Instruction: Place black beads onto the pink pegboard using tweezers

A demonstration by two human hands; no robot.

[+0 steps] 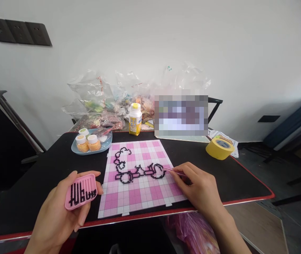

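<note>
A pink-and-white checked pegboard (140, 190) lies flat on the black table mat (34, 183), with an outline of black beads (137, 169) across its middle. My left hand (57, 211) holds a small pink bead tray (81, 191) with rows of black beads in its grooves, just left of the board. My right hand (200, 190) rests on the board's right edge and pinches thin pink tweezers (173, 171), whose tip touches the right end of the bead outline.
A blue dish (105, 144) with orange bead jars (88, 143) stands behind the board. Further back are a yellow-capped bottle (135, 119), clear bags of beads (108, 102) and a blurred box. A yellow tape roll (219, 148) sits at the right.
</note>
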